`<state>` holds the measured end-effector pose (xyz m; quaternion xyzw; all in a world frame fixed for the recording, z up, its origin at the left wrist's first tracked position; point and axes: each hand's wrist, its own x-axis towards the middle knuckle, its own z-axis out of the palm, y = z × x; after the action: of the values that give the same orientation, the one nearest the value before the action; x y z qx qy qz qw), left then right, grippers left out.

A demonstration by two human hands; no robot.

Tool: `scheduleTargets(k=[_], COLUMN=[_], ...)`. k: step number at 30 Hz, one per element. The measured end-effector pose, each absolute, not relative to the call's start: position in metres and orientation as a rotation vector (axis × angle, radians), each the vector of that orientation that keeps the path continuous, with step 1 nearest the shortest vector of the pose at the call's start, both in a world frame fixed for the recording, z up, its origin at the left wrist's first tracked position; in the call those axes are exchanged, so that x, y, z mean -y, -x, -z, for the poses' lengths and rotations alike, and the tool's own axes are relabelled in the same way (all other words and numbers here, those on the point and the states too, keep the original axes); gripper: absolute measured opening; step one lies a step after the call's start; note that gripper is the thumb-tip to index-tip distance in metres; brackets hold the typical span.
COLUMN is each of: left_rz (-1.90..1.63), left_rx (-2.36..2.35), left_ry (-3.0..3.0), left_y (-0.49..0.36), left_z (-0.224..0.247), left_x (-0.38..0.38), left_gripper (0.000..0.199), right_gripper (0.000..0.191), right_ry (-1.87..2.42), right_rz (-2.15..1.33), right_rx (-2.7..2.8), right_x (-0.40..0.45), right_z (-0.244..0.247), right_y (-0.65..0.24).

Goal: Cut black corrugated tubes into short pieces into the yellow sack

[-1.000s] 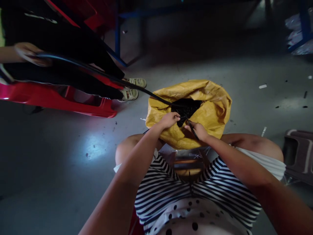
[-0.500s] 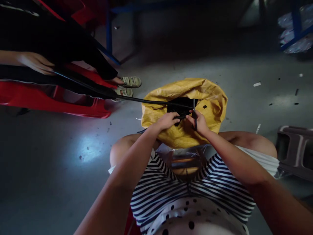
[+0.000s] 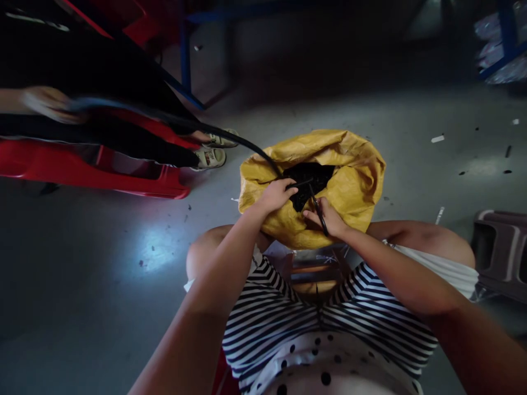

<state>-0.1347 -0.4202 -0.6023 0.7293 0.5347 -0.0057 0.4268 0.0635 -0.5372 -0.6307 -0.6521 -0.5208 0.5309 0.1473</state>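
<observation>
Over the mouth of a yellow woven sack [image 3: 358, 164], my left hand [image 3: 276, 195] is closed on a thin black strip [image 3: 303, 182] whose end sticks out to the right. My right hand [image 3: 332, 219] grips dark-handled scissors [image 3: 319, 211], their blades pointing up and left beside that end. Dark pieces [image 3: 307, 198] lie inside the sack. A long black tube-like strip [image 3: 242, 141] curves from another person's hand [image 3: 51, 104] down to the sack's left rim, close to my left hand. Whether it joins the strip I hold cannot be made out.
The sack sits between my knees. A red plastic chair [image 3: 144, 184] and the other person's shoes [image 3: 212, 158] are at left. A grey-brown stool [image 3: 500, 247] stands at right. Blue metal legs [image 3: 185, 60] rise behind. Small scraps [image 3: 437, 139] litter the floor.
The long black strip, straight across the sack opening before, now bows upward and ends by my left hand. My right hand has lowered slightly with the scissors, which now tilt left. The other person's hand is blurred.
</observation>
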Motion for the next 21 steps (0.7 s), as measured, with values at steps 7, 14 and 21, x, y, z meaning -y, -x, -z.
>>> scheduleTargets(k=[7,14,21], left_rz=[0.011,0.068,0.195], left_rx=[-1.222,-1.208,-1.159], left_ry=[-1.787,-1.784,-1.847], left_y=[0.1357,0.1371,0.1377], left_z=[0.6095,0.6084,0.6103], left_x=[0.4211,0.4207,0.4227], left_gripper=[0.029,0.033,0.036], right_gripper=[0.050,0.056,0.052], right_ry=[1.959,1.980,1.998], right_rz=[-1.532,-1.538,-1.528], right_rx=[1.506,1.477,1.574], right_x=[0.5326,0.5299,0.5284], right_z=[0.6254,0.6296,0.6314], right_y=[-0.0648,-0.0671,-0.0690])
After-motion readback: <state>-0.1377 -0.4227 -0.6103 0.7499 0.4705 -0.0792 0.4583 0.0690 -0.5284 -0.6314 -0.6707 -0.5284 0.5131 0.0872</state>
